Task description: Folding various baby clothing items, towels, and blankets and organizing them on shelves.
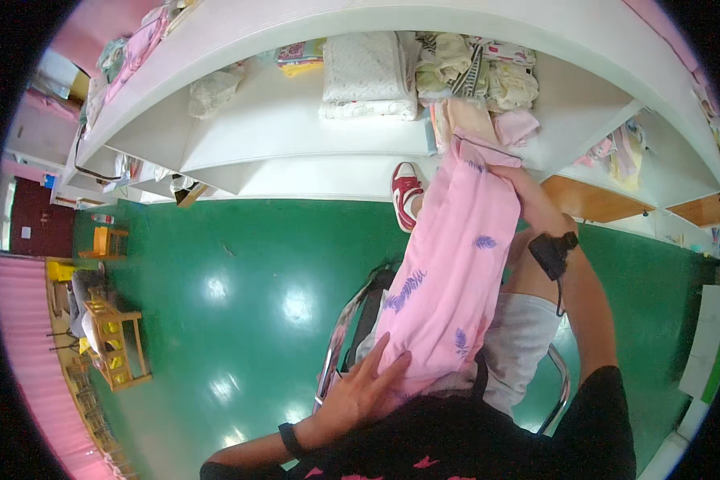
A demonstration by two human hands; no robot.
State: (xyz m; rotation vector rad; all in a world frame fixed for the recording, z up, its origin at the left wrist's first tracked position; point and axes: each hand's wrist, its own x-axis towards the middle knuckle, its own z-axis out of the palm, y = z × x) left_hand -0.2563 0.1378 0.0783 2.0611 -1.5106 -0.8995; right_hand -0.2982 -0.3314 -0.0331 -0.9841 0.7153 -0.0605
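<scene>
The pink leaf-print cloth (452, 272) lies stretched along the seated person's lap toward the white shelf (296, 152). The left hand (364, 388) presses flat and open on its near end; the right hand (528, 192) pinches the far edge. Keeping the cloth taut while smoothing would likely avoid creases. The right fingertips are hidden behind the fabric, and the cloth's underside is unseen.

left hand (366, 390): flat, fingers spread | right hand (528, 194): arm extended, fingers closed
</scene>
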